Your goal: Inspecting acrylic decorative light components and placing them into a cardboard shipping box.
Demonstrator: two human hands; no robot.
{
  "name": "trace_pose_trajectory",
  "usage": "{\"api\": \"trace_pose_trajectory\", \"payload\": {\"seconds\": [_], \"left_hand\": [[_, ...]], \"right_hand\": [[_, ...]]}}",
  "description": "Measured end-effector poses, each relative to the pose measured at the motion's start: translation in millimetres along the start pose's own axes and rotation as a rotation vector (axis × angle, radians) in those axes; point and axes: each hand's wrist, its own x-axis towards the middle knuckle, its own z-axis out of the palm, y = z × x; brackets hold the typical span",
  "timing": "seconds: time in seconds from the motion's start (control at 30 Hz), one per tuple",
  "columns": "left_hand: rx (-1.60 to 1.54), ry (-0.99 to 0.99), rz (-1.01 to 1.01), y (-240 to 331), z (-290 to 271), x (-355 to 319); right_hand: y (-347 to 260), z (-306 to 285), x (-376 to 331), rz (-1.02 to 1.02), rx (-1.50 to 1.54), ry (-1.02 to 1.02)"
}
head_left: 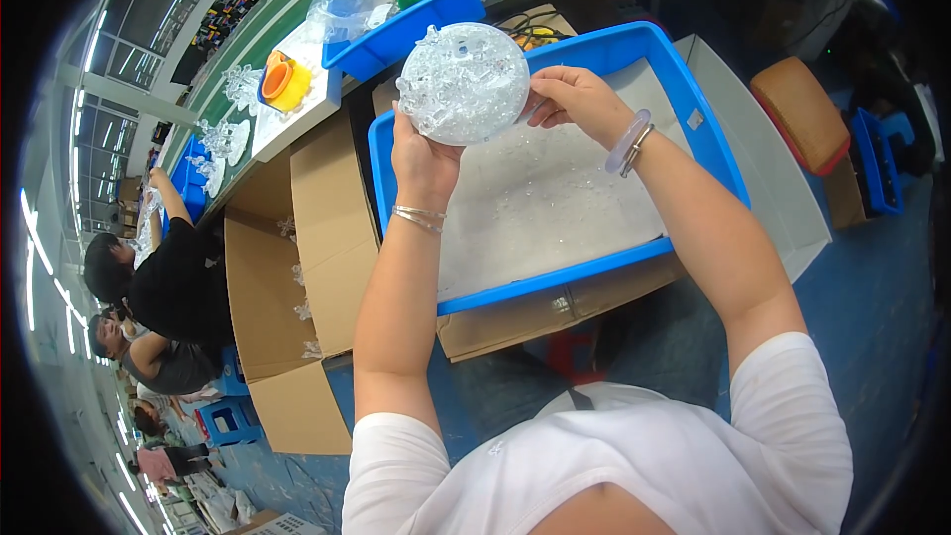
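Observation:
My left hand [426,154] grips a round clear plastic disc [474,89] from below, holding it up over the far side of a blue tray [594,272]. Knobbly clear plastic pieces crowd the disc's left side and top. At the disc's right edge is my right hand [584,104], its thumb and bent fingers drawn together against the rim. The disc partly hides those fingertips. Beneath both hands, the tray has a greyish-white lining scattered with small clear bits.
Beyond the disc, a blue bin [401,15] holds clear plastic and a green item. An orange-and-yellow piece [285,84] lies on the bench to its left. An open cardboard box [267,282] stands left of the tray, and a brown-cushioned stool [800,114] at right. Other people sit far left.

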Motion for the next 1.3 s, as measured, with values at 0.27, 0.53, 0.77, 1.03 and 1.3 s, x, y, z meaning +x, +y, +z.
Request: {"api": "trace_pose_trajectory", "payload": {"seconds": [0.27,0.53,0.77,1.03,1.3], "left_hand": [[-0.010,0.005,0.001,-2,-4,1],[0.002,0.012,0.002,-2,-5,2],[-0.017,0.002,0.002,-2,-5,1],[-0.053,-0.038,0.003,-2,-10,4],[-0.019,0.009,0.007,-2,-8,3]], "right_hand": [[0,-1,0,-0.057,-0.077,-0.029],[1,-2,2,-0.052,-0.032,-0.057],[0,0,0,-0.075,-0.126,-0.053],[0,-2,2,-0.039,-0.029,-0.065],[0,-2,1,-0.037,-0.004,-0.086]]}}
